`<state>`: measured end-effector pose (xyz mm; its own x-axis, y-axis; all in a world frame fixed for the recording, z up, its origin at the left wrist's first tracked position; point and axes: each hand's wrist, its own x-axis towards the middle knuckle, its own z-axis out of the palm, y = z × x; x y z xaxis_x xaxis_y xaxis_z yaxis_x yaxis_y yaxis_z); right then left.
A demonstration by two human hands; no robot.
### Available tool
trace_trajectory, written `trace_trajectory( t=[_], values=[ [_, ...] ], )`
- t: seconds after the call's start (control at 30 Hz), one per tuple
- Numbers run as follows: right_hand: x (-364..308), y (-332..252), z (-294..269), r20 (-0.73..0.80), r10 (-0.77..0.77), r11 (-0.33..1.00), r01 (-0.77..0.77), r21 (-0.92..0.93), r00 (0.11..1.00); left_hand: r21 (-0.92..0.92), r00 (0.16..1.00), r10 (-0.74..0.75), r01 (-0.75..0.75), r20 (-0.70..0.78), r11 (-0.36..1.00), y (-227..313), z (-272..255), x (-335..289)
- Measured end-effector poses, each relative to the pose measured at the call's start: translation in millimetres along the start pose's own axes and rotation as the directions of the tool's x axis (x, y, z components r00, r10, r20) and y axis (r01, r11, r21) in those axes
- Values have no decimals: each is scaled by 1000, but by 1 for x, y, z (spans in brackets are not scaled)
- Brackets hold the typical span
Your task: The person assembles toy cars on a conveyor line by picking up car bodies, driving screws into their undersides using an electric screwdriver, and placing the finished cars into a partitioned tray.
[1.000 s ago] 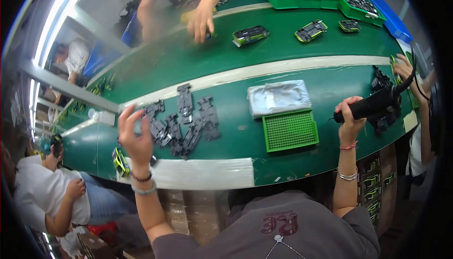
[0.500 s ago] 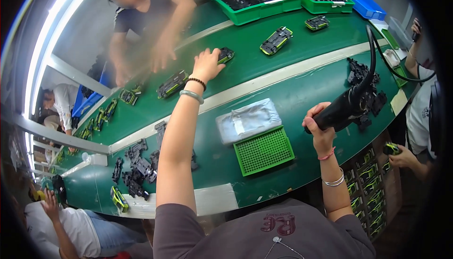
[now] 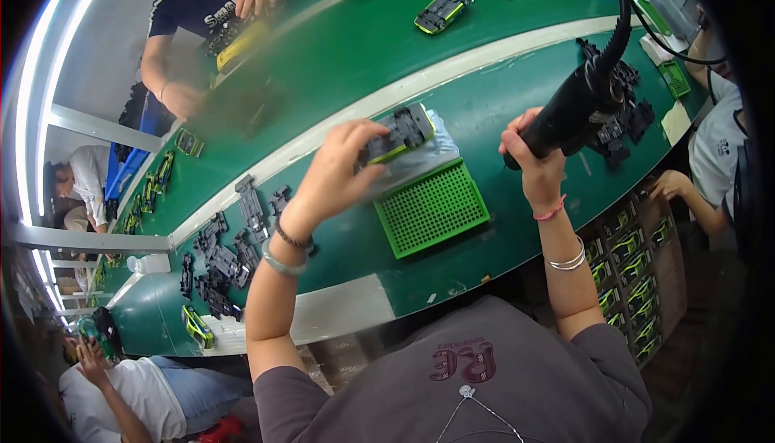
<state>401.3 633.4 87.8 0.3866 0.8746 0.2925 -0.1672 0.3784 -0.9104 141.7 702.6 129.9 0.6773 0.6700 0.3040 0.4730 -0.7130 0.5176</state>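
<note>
Mid-frame, the half-curled left hand (image 3: 342, 167) grips a toy car (image 3: 406, 130); right of centre, the right hand (image 3: 536, 160) encircles a black tool (image 3: 570, 110).

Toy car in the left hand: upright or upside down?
Upside down: the toy car in the left hand has its black underside facing up, yellow-green bodywork showing along its edges.

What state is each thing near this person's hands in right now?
Left hand: closed on a toy car
Toy car: held, underside showing
Right hand: wrapped around black tool
Black tool: held, cable attached
Green perforated tray: lying flat
Pale blue bundle: partly hidden
Black parts: loosely heaped
</note>
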Motion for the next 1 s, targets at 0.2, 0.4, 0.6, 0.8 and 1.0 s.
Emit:
trace_trajectory(
  t=[0.2,0.4,0.6,0.8,1.0],
  values=[
    [-2,4,-6,116,-51,990,65,-122,992,114,1000,-8,9,-9,993,5,21,-17],
    [-3,-1,-1,17,-75,997,75,-9,997,138,998,25,-17,-54,990,3,29,-15],
    [0,6,-4,11,-130,990,129,60,992,243,993,117,-114,2,963,5,23,-4],
    [-1,8,-4,45,-137,989,134,63,990,251,989,144,-144,21,957,-1,22,-3],
    [-2,7,-4,49,-98,995,96,33,994,157,998,48,-55,48,986,-1,21,-2]
  ],
)
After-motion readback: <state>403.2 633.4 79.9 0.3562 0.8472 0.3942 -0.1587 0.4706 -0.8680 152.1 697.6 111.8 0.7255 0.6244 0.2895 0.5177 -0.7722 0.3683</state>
